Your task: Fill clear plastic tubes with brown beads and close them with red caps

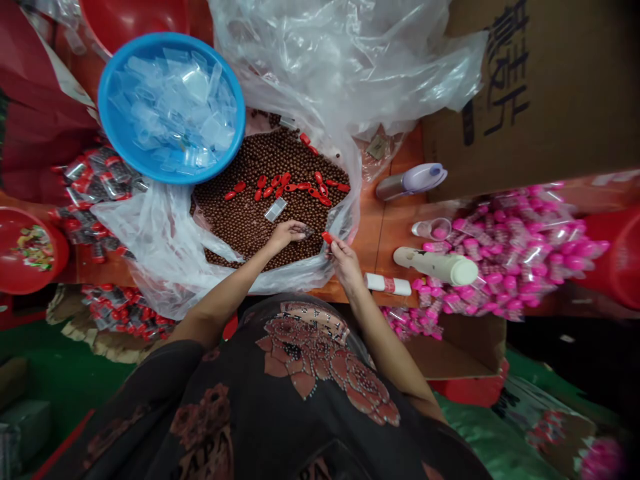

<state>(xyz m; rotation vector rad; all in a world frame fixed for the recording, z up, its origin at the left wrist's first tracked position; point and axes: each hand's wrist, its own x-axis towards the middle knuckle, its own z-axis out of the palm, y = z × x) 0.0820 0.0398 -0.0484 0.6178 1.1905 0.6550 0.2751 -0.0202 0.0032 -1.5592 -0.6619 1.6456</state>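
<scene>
Nearest is a dark shirt printed with reddish flowers and small shiny dots (320, 353), close against the edge of an orange-brown counter (367, 220). Low on the left lies a heap of small clear packs with red ends (127, 313). A white roll with a red band (387, 284) lies just beside the right wrist.

The right hand (346, 261) pinches a small red plastic piece (327, 237) between thumb and fingers, near the rim of a translucent whitish plastic bag (165, 233). The left hand (288, 235), just over the contents of that bag, has its fingertips drawn together on a small dark piece (307, 231), too blurred to identify.

Between and beyond the hands, the bag lies open around a broad bed of small round brown balls (235, 227). On them rests a clear rectangular plastic box (275, 209), near the left hand; farther up lies a loose row of glossy red spoon-shaped plastic pieces (285, 180).

To the right are a cream cylindrical bottle (435, 265) on its side, a large pile of pink-topped clear packs (510, 253) and a metallic bottle with a lilac lid (413, 181). Farther off stand a round blue basin (107, 113) of clear plastic pieces and a brown cardboard carton (560, 133) with dark writing.
</scene>
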